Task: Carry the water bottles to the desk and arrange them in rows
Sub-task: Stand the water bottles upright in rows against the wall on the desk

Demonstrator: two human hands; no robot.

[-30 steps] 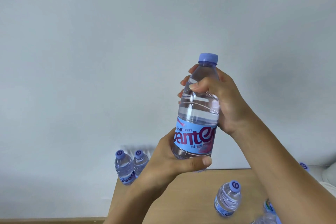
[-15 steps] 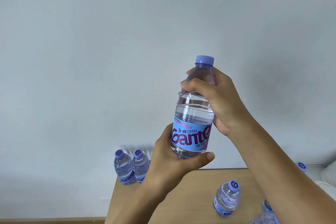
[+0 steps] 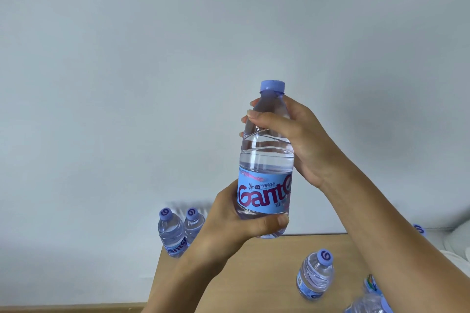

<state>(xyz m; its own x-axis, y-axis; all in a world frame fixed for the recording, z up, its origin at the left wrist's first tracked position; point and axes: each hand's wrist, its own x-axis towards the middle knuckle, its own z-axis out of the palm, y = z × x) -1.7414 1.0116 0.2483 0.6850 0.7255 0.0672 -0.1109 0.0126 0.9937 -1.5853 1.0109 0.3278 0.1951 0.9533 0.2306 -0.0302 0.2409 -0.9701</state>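
Clear plastic water bottle point(image 3: 265, 160) with a blue cap is held upright in the air above the wooden desk point(image 3: 244, 274), both hands on it. Left hand point(image 3: 236, 231) wraps round the bottom, right hand point(image 3: 292, 140) grips the shoulder. One bottle on the desk point(image 3: 315, 278) stands near right, two bottles point(image 3: 178, 232) stand past the desk's far left corner.

A plain pale wall point(image 3: 127, 84) fills the background behind everything.
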